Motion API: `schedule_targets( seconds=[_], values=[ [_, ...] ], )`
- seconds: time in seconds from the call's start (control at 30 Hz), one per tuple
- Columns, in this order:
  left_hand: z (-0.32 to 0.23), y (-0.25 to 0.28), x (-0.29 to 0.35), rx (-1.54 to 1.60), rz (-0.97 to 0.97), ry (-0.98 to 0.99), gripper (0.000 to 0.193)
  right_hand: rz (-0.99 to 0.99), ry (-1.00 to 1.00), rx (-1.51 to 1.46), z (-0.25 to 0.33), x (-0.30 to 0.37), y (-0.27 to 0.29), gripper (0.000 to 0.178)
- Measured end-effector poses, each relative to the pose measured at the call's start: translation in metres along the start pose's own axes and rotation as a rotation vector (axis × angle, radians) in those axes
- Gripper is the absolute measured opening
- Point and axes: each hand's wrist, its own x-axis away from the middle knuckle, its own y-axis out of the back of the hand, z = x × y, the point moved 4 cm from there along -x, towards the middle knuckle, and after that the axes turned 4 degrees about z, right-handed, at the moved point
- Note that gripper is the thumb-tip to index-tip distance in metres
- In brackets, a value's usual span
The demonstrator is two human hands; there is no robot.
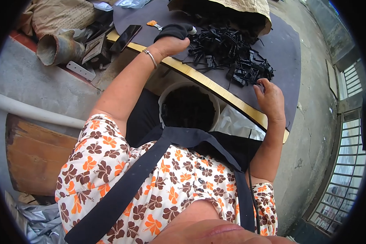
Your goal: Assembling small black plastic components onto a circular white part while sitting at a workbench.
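Observation:
A heap of small black plastic parts [227,51], some shaped like buckles or clips with thin strips, lies on the dark tabletop [284,57]. At its left side is my left hand [173,40], partly covered by a black glove, with a bracelet at the wrist. Its fingers look curled in; the glove hides what they hold, if anything. My bare right hand [270,97] is at the near right edge of the heap. Thumb and forefinger come together there in a pinch beside the black parts, and whatever is between them is too small to make out.
A large brown paper sack [248,6] lies open behind the heap. Below the table's pale edge [199,79], a white bucket [218,112] holds dark contents. A phone [126,38] and an orange-handled key-like item [153,23] lie left; a rusty metal pipe [55,49] stands farther left.

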Motion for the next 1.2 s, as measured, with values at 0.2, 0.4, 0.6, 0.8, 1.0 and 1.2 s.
schedule_targets(
  seconds=[0.2, 0.4, 0.6, 0.8, 1.0, 1.2],
  values=[
    [-0.005, -0.034, 0.024, -0.215, 0.295, 0.229, 0.038, 0.002, 0.137, -0.495, 0.037, -0.007, -0.006, 0.018],
    [-0.004, -0.017, 0.053, -0.103, -0.126, 0.143, 0.032, 0.145, 0.056, -0.951, 0.058, -0.003, -0.034, 0.021],
    [-0.089, -0.002, 0.087, -0.182, -0.123, -0.226, 0.028, 0.093, 0.216, -0.869, 0.096, 0.002, -0.033, 0.031],
    [-0.112, -0.005, 0.097, 0.173, -0.186, -0.215, 0.029, -0.04, 0.335, -0.825, 0.108, 0.007, -0.028, 0.004],
    [-0.123, -0.017, 0.112, 0.844, -0.092, 0.195, 0.031, 0.037, 0.521, -0.752, 0.127, 0.022, -0.027, 0.007],
    [-0.128, -0.014, 0.108, 0.927, -0.193, 0.073, 0.035, 0.045, 0.575, -0.738, 0.125, 0.027, -0.024, 0.01]
  ],
)
